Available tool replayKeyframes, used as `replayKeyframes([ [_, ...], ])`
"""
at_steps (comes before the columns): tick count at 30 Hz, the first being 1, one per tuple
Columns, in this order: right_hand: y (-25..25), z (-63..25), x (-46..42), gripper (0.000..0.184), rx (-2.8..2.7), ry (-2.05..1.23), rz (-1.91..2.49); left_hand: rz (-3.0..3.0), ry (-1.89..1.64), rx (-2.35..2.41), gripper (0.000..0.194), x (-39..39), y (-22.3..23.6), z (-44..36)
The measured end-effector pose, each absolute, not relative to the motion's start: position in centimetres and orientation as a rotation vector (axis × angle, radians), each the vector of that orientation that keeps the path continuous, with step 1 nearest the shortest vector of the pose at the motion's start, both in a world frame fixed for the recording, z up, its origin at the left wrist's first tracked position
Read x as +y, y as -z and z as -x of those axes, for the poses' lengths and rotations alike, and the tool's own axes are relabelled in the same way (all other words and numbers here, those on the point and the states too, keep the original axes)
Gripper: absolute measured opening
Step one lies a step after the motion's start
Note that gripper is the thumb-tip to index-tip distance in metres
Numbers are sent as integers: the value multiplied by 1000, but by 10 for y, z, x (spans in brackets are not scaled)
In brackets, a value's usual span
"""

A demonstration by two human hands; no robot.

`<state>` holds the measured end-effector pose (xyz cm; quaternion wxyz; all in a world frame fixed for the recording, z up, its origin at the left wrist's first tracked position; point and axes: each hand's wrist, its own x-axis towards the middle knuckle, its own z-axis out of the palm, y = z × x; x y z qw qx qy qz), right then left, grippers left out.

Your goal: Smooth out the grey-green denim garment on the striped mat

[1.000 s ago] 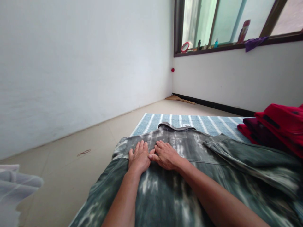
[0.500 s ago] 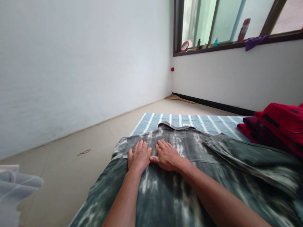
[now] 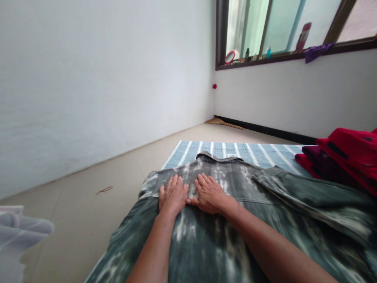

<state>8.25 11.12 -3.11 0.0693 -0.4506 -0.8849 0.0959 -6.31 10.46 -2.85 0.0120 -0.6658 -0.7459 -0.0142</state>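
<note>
A dark green and grey tie-dyed denim jacket (image 3: 203, 236) is spread out back side up, its collar (image 3: 218, 158) at the far end. My left hand (image 3: 173, 194) lies flat on the upper back near the left shoulder, fingers stretched out. Beside it, my right hand (image 3: 207, 194) also presses flat on the cloth, its thumb pointing toward the left hand. One sleeve (image 3: 312, 192) is laid across the right side. The other sleeve is mostly hidden at the left edge.
Under the jacket is a blue and white striped cloth (image 3: 203, 147). Folded red and maroon clothes (image 3: 350, 153) are piled at the right. White fabric (image 3: 20, 232) shows at lower left. A thin brown loop (image 3: 104, 190) lies on the tiled floor (image 3: 79, 220). Walls stand left and ahead.
Almost nothing differs. Both hands rest at nearly the same spots on the jacket, which lies as before.
</note>
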Motion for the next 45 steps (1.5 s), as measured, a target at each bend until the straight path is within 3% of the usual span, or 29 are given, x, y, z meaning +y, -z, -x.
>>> replayKeyframes([
  [45,31,-80,106,83,-2648,-106,1418,2076,36,-2309,48,104,29,63],
])
